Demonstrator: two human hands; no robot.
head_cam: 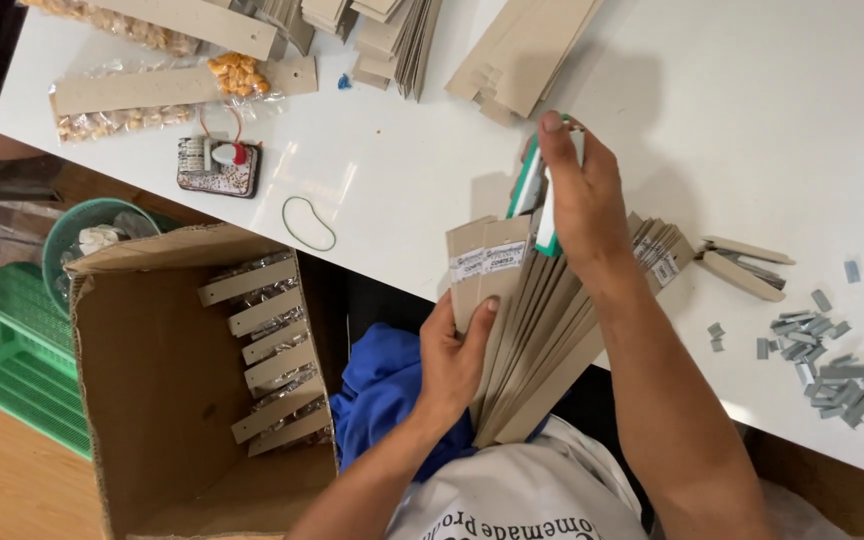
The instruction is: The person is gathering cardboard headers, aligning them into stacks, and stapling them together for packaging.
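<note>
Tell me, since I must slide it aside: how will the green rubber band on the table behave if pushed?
The rubber band lies as a thin, limp loop, so it would probably deform rather than slide whole. It looks very light. Rubber may grip the white table somewhat.

White labels (490,260) top the fanned cards at the desk's near edge; clear snack packets (122,105) at its far-left corner.

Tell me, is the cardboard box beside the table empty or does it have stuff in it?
Partly filled. The open cardboard box holds a row of bagged packets with card headers along one side; the rest of its floor shows bare.
</note>
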